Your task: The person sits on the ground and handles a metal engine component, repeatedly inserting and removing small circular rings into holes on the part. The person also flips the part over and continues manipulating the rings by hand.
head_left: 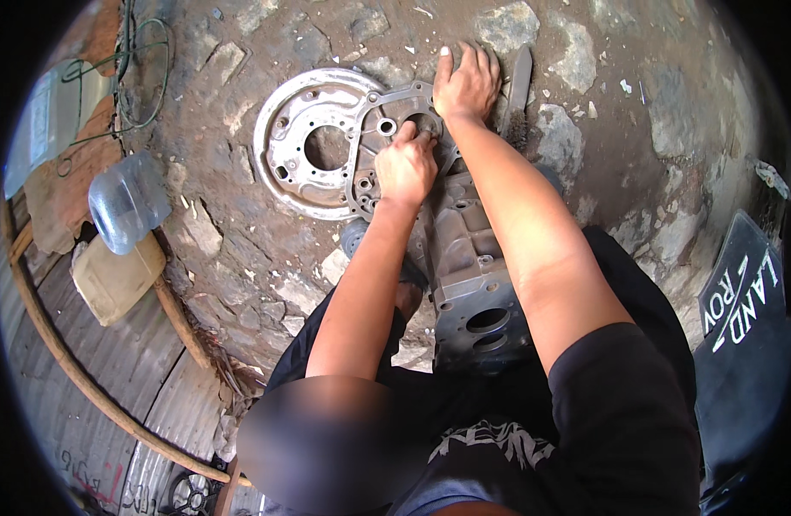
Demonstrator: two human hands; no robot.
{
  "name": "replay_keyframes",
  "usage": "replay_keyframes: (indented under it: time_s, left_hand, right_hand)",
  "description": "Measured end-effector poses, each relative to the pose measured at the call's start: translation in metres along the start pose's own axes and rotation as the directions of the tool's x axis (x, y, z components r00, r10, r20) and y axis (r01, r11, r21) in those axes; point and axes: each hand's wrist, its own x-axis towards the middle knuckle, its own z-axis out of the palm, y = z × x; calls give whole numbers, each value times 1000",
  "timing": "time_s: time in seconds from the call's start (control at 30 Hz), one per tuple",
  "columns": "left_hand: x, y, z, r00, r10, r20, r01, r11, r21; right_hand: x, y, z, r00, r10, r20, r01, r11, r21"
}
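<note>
A dark metal housing (469, 278) lies between my legs, with a gasket-like flange plate (358, 142) at its far end, overlapping a round silver backing plate (279, 138). My left hand (404, 168) is closed at the flange's central opening, its fingers curled into it; what they hold is hidden. My right hand (467, 86) lies with fingers apart at the flange's upper right corner; its exact contact is unclear. A flat metal blade-like piece (521, 73) lies just right of that hand.
Rough stony ground (636, 129) surrounds the parts. At left are plastic jugs (129, 202), a coiled green cord (155, 95), wooden poles (64, 353) and corrugated sheet (137, 387). A dark lettered board (739, 387) leans at right.
</note>
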Motion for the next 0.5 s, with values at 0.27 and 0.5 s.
replay_keyframes:
  time_s: [0.27, 0.5]
  left_hand:
    - [3, 11, 9, 981, -175, -85, 165, 980, -110]
    - [11, 14, 20, 955, -208, -213, 169, 968, -185]
  right_hand:
    - [1, -1, 1, 1000, 6, 9, -6, 999, 35]
    - [4, 10, 0, 998, -3, -62, 9, 994, 109]
